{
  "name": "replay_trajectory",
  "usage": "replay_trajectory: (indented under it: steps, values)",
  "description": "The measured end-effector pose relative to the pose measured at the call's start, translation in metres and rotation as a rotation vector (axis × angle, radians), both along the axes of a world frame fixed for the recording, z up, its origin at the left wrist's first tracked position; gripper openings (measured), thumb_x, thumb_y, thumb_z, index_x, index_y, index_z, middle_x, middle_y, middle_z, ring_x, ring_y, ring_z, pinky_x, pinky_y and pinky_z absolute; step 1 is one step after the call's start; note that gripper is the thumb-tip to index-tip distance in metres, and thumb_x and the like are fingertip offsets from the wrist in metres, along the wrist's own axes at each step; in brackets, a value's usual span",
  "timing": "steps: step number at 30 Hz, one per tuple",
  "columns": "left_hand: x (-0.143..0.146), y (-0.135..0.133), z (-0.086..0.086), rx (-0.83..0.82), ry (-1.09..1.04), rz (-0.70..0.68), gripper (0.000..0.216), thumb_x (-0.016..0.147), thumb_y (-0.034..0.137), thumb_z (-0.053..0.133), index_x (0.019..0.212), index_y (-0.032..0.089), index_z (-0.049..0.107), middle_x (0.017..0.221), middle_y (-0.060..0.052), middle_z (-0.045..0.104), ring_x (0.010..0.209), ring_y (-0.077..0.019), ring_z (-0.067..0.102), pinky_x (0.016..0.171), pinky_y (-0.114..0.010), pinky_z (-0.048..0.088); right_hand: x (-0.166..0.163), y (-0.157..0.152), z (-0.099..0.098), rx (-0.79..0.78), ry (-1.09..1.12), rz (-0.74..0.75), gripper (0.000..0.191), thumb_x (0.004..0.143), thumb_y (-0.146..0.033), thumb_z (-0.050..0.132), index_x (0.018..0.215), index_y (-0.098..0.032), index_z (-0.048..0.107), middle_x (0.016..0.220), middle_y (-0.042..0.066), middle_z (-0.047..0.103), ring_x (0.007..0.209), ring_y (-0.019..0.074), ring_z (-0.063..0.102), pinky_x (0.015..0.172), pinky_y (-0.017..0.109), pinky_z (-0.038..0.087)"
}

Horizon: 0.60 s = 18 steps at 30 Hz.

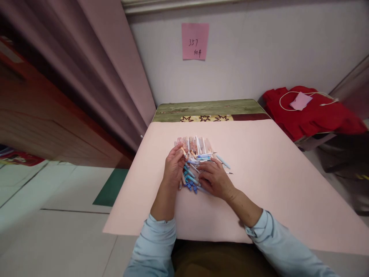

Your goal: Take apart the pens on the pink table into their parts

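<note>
My left hand (173,163) is closed, pinching a short peach-coloured pen part (183,152) between thumb and fingers at the left side of a pile of pen parts. Over the pile's right side, my right hand (213,177) has its fingers bent down; what they grip, if anything, is hidden. Between the hands lie light-blue pen barrels (192,180) and several small dark-blue pen pieces (190,186). Slim white refills with dark tips stick out past my right fingers. Behind the hands sits a row of clear and pinkish pen barrels (193,143). A pale-blue barrel (223,161) lies at the right.
Pale pink paper (259,154) covers most of the table, with a green wood-grain strip (207,107) at its back edge. Red cloth (323,119) with a white cable lies to the right. A pink note (195,41) is on the wall; a curtain (115,57) hangs left.
</note>
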<state>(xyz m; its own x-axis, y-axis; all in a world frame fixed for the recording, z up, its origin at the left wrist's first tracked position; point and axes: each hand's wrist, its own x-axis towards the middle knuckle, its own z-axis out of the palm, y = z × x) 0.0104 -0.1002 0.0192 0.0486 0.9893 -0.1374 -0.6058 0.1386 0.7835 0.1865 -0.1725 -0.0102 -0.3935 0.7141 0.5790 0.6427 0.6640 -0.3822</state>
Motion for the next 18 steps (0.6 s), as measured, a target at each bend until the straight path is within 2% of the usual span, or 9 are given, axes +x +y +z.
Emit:
replay_trajectory:
  steps: [6,18]
  values:
    - [0.0,0.0,0.0,0.008,-0.004,-0.004,0.043,0.071,0.017,0.077,0.111,0.014,0.063,0.088,-0.006,0.07,0.076,-0.0134,0.066,0.068,-0.023,0.051,0.0,0.0,-0.002,0.0,-0.041,-0.013,0.01,0.088,-0.022,0.06,0.083,-0.023,0.069,0.11,0.005,0.069,0.116,0.0239,0.055,0.111,0.051,0.023]
    - [0.001,-0.001,0.003,0.022,-0.02,-0.003,0.041,0.071,0.017,0.077,0.109,0.013,0.064,0.085,-0.006,0.07,0.073,-0.0125,0.064,0.066,-0.023,0.05,-0.016,0.002,0.007,-0.054,-0.07,-0.08,0.008,0.086,-0.022,0.062,0.086,-0.024,0.07,0.113,0.004,0.067,0.117,0.0239,0.054,0.113,0.05,0.018]
